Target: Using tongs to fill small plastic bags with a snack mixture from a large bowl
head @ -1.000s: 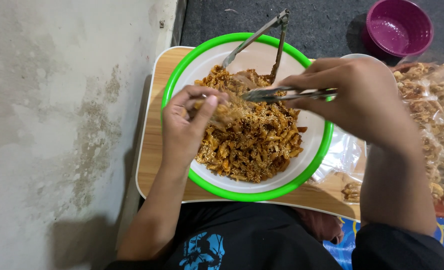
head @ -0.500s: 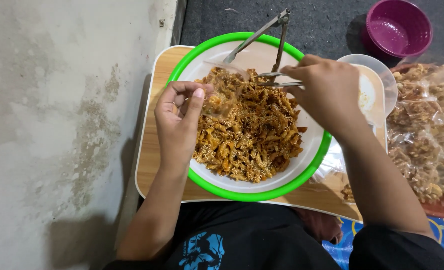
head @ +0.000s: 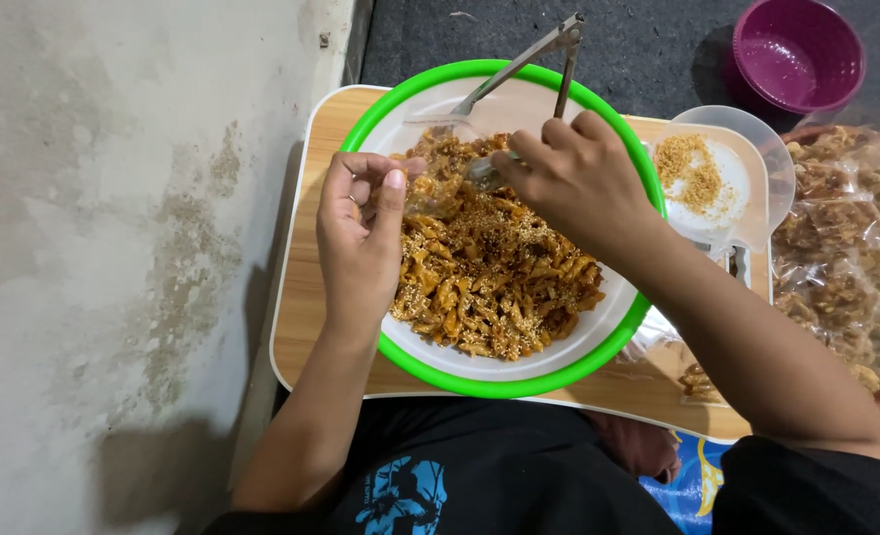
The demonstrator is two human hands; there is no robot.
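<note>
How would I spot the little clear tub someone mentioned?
Find the big green-rimmed bowl of orange snacks on the wooden tray. Just beyond the right hand sits the tub, the only see-through container, holding a small heap of crumbs.

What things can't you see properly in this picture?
- Head view: the tongs' tips are hidden behind the right hand.
- Whatever the left hand pinches is clear and blurry, too hard to tell.
- The bags of snacks run off the right edge.
- The bottom of the green-rimmed bowl is covered by the snack pile.
</note>
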